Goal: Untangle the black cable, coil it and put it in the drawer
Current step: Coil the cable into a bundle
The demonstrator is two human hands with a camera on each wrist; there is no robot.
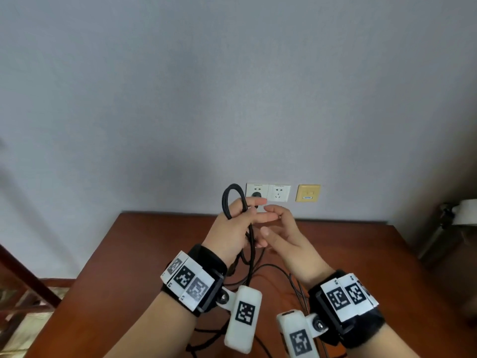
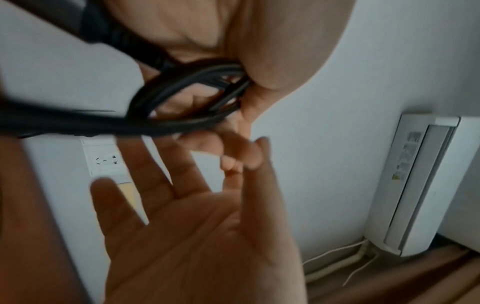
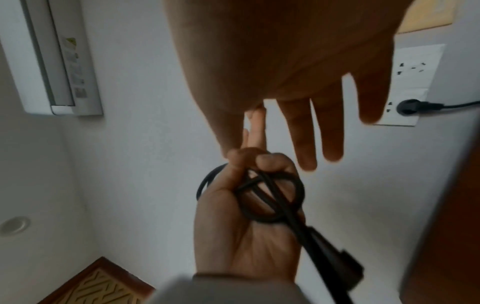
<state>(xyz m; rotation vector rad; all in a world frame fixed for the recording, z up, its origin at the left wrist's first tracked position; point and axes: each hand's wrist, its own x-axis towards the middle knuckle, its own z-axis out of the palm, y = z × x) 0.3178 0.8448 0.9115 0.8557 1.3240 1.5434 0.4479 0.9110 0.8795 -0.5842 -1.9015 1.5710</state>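
Your left hand [image 1: 233, 228] raised above the wooden table [image 1: 154, 244], fingers curled round looped black cable [image 1: 233, 200], your right hand [image 1: 286, 239] just beside it, fingers relaxed, holding nothing, loose cable trailing onto the table

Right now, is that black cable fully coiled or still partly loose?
Partly loose. The left hand grips a few loops of the black cable, while more strands hang down onto the wooden table.
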